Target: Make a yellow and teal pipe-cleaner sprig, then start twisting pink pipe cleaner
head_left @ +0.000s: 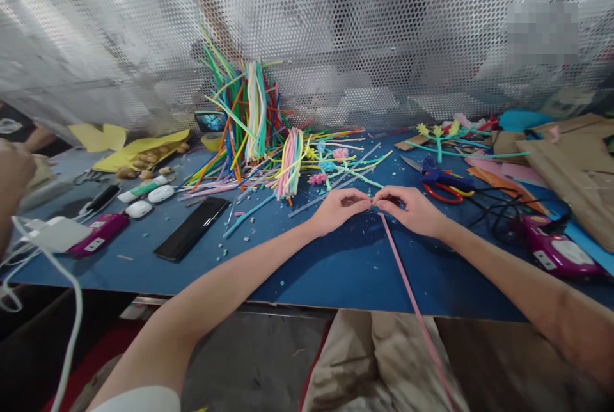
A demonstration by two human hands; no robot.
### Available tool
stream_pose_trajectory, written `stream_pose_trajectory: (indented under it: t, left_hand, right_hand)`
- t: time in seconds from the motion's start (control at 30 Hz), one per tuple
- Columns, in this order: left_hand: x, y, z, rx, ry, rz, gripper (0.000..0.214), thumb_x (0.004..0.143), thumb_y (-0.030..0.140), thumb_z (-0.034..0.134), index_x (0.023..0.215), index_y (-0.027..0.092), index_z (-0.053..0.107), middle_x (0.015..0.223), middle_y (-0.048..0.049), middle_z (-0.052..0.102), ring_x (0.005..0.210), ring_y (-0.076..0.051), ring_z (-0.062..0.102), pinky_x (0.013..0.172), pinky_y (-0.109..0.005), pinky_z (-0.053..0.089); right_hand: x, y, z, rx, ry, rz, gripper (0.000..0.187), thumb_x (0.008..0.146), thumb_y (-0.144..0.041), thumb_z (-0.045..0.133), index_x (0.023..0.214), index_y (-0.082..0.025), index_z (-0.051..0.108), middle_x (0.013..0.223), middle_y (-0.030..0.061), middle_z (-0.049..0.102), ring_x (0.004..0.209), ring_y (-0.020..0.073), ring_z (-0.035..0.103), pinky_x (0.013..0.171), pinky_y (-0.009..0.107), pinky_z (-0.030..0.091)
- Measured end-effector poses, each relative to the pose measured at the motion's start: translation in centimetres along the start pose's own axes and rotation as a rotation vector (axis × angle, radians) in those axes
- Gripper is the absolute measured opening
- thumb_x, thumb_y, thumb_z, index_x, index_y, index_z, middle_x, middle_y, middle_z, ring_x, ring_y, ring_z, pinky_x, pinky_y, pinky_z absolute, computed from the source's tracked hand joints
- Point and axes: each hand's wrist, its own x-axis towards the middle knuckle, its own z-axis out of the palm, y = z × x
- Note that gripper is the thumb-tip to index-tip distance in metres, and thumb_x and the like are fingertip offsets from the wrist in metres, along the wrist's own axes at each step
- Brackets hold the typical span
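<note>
My left hand (341, 207) and my right hand (411, 208) meet over the blue table (336, 265), fingertips pinched together on the top end of a long pink pipe cleaner (407, 290). The pink strand runs down from my fingers, over the table's front edge and across my lap. Both hands rest on the tabletop. Just beyond them lie loose pipe cleaners and small fuzzy pink and blue flower shapes (330, 166).
A tall bundle of many-coloured pipe cleaners (252, 111) stands at the back centre. A black phone (192, 236), white devices and a magenta gadget (98, 233) lie left. Scissors with a blue glue gun (439, 178), cables, cardboard (570, 175) and another magenta gadget (556, 252) lie right. Perforated metal screen behind.
</note>
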Motion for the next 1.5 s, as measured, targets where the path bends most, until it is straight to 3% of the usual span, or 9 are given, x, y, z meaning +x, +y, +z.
stream_pose_trajectory:
  t: [0.17,0.4,0.7,0.87,1.0,1.13,1.3,1.5]
  left_hand:
    - [-0.1,0.0,-0.1,0.048,0.025,0.007,0.035,0.082,0.042,0.069,0.106,0.016,0.072,0.104,-0.0076,0.073,0.089,-0.016,0.067,0.083,-0.027,0.051]
    - [-0.1,0.1,-0.1,0.175,0.114,0.029,0.034,0.083,0.047,0.066,0.097,0.016,0.076,0.096,-0.006,0.075,0.087,-0.018,0.068,0.081,-0.027,0.051]
    - [-0.1,0.4,-0.2,0.231,0.154,0.044,0.035,0.085,0.046,0.063,0.096,0.016,0.076,0.096,-0.0059,0.076,0.089,-0.019,0.068,0.082,-0.026,0.051]
    - [0.1,0.0,-0.3,0.24,0.18,0.076,0.033,0.085,0.045,0.064,0.093,0.015,0.076,0.092,-0.0056,0.075,0.086,-0.018,0.068,0.079,-0.024,0.05]
    - [0.3,-0.5,-0.4,0.158,0.184,0.024,0.037,0.085,0.047,0.063,0.095,0.013,0.075,0.083,-0.0053,0.074,0.078,-0.016,0.067,0.075,-0.025,0.05]
    - [0.6,-0.5,-0.4,0.136,0.171,0.026,0.035,0.086,0.045,0.062,0.092,0.014,0.074,0.084,-0.0055,0.074,0.078,-0.015,0.066,0.076,-0.024,0.05]
    - [0.8,-0.8,-0.2,0.1,0.149,0.023,0.033,0.087,0.045,0.06,0.091,0.014,0.07,0.087,-0.006,0.072,0.077,-0.014,0.064,0.077,-0.025,0.051]
    - [1.0,-0.8,-0.1,-0.11,0.179,-0.001,0.031,0.088,0.047,0.059,0.086,0.016,0.058,0.082,-0.002,0.062,0.079,-0.013,0.062,0.081,-0.029,0.054]
  right_hand:
    - [-0.1,-0.2,-0.2,0.056,-0.007,0.052,0.028,0.092,-0.037,0.051,0.106,-0.022,0.071,0.097,0.0038,0.074,0.085,0.0184,0.067,0.077,0.031,0.052]
    - [-0.2,-0.5,-0.4,0.082,-0.044,0.052,0.033,0.091,-0.038,0.053,0.115,-0.024,0.07,0.104,0.0043,0.074,0.088,0.0194,0.067,0.079,0.031,0.053]
    - [-0.2,-0.6,-0.8,0.058,-0.099,0.038,0.038,0.092,-0.041,0.052,0.123,-0.025,0.067,0.104,0.006,0.072,0.086,0.0193,0.065,0.075,0.032,0.051]
    - [-0.2,-0.6,-1.3,0.125,-0.209,0.052,0.044,0.092,-0.04,0.053,0.132,-0.025,0.06,0.105,0.006,0.07,0.081,0.0165,0.063,0.074,0.031,0.051]
    - [-0.2,-0.5,-1.4,0.079,-0.252,-0.003,0.049,0.091,-0.041,0.054,0.138,-0.027,0.054,0.108,0.0055,0.069,0.075,0.014,0.06,0.071,0.03,0.051]
    - [0.1,-0.3,-1.4,-0.103,-0.197,-0.071,0.04,0.094,-0.039,0.05,0.131,-0.027,0.06,0.102,0.0048,0.069,0.072,0.0143,0.06,0.072,0.03,0.049]
    - [0.2,-0.2,-2.1,-0.31,-0.131,-0.197,0.026,0.096,-0.037,0.047,0.104,-0.023,0.068,0.093,0.0064,0.07,0.082,0.0188,0.063,0.076,0.031,0.046]
    - [0.4,-0.1,-3.0,-0.275,-0.097,-0.145,0.022,0.097,-0.035,0.044,0.095,-0.022,0.06,0.091,0.0056,0.067,0.081,0.0177,0.061,0.077,0.03,0.045]
